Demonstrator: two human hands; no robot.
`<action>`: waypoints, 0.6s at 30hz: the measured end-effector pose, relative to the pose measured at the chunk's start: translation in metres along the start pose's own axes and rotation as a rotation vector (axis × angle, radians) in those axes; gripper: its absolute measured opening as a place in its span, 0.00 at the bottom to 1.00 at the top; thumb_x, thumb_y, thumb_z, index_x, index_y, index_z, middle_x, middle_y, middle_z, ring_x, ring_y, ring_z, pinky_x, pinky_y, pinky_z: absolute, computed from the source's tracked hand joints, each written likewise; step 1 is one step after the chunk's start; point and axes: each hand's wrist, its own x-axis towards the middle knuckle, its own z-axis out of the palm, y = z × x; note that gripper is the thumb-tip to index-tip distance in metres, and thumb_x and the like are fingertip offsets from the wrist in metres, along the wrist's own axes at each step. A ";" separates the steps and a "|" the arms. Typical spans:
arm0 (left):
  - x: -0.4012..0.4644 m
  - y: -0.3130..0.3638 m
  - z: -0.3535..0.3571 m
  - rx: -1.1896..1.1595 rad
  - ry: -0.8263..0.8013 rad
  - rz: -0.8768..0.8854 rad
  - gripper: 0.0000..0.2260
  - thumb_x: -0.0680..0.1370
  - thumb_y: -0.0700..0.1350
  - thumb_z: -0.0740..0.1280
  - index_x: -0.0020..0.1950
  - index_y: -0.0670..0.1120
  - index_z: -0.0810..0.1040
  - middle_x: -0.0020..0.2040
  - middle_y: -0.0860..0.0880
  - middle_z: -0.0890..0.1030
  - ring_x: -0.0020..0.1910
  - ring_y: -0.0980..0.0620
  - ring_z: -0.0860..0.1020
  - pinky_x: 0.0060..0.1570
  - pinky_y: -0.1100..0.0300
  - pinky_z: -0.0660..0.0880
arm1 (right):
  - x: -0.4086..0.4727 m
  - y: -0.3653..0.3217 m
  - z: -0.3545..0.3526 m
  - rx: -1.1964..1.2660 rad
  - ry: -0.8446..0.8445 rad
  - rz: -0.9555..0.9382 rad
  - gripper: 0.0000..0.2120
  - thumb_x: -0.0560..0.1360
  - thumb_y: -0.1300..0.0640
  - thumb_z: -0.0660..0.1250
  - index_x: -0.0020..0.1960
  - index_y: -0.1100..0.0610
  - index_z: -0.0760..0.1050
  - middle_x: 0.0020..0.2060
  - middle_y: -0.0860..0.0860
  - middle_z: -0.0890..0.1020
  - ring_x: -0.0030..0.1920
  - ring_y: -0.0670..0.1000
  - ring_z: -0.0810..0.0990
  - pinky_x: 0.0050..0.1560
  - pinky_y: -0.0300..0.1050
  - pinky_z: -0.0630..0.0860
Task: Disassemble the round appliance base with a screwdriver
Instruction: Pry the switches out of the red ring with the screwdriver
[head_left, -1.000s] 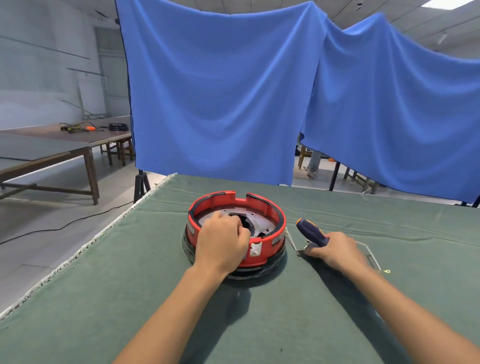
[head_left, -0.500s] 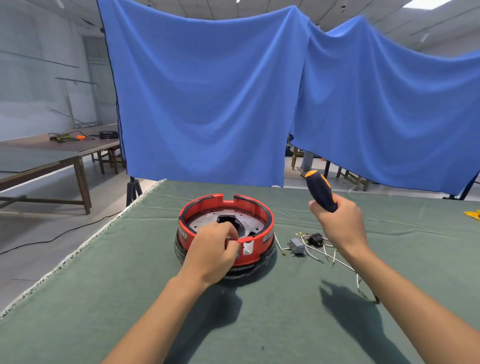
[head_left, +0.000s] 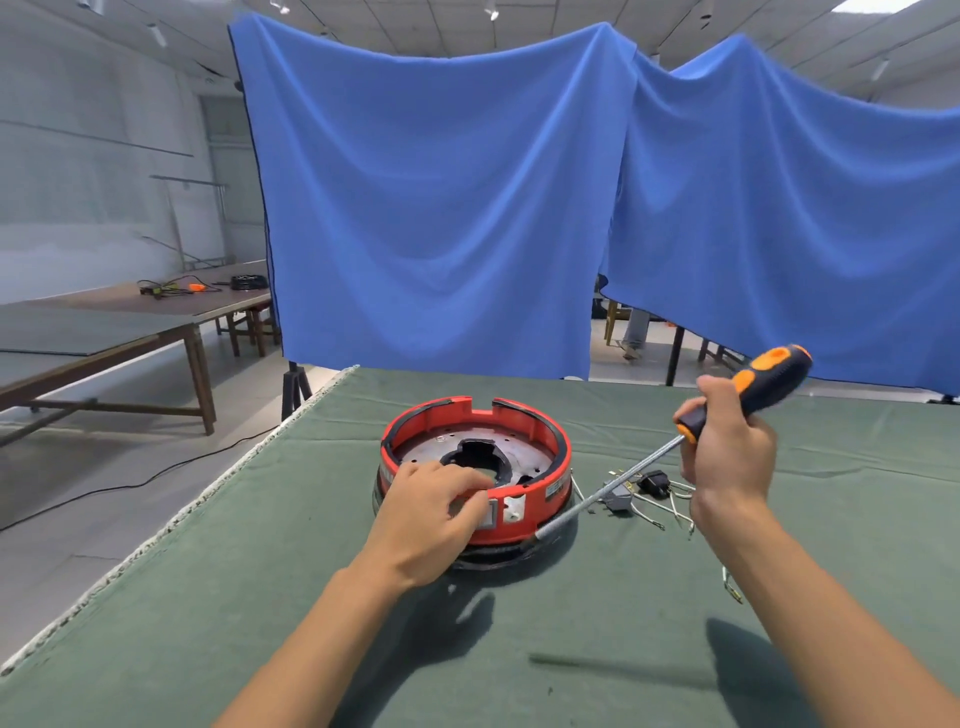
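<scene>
The round appliance base (head_left: 475, 467) is set at the centre of the frame on the table (head_left: 208, 597). Loose wired parts (head_left: 641, 493) are laid just right of it. A hung cloth (head_left: 441, 208) is seen behind, a second table (head_left: 104, 322) at the left edge.

Red base (head_left: 550, 457), grey metal inside; black-orange screwdriver (head_left: 748, 395); green table cloth (head_left: 623, 649); blue backdrop (head_left: 441, 208).
</scene>
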 end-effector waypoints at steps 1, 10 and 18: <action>0.000 -0.001 0.002 0.063 -0.011 0.020 0.18 0.75 0.58 0.54 0.52 0.56 0.80 0.47 0.60 0.81 0.49 0.59 0.73 0.52 0.65 0.58 | -0.001 0.006 -0.001 0.043 0.031 0.010 0.20 0.71 0.56 0.67 0.21 0.54 0.70 0.18 0.43 0.71 0.20 0.42 0.66 0.21 0.31 0.61; 0.007 0.004 0.017 0.313 0.079 -0.045 0.20 0.79 0.57 0.49 0.52 0.54 0.80 0.46 0.56 0.80 0.47 0.51 0.74 0.48 0.57 0.60 | 0.005 0.040 -0.003 0.104 0.181 0.017 0.12 0.60 0.54 0.63 0.19 0.53 0.72 0.18 0.45 0.70 0.22 0.47 0.66 0.27 0.42 0.62; 0.012 0.002 0.022 0.216 0.206 -0.102 0.20 0.79 0.49 0.49 0.40 0.44 0.78 0.35 0.49 0.80 0.37 0.46 0.76 0.42 0.56 0.63 | 0.010 0.056 0.003 0.199 0.241 0.134 0.11 0.63 0.53 0.63 0.24 0.56 0.70 0.18 0.45 0.70 0.18 0.47 0.63 0.19 0.34 0.58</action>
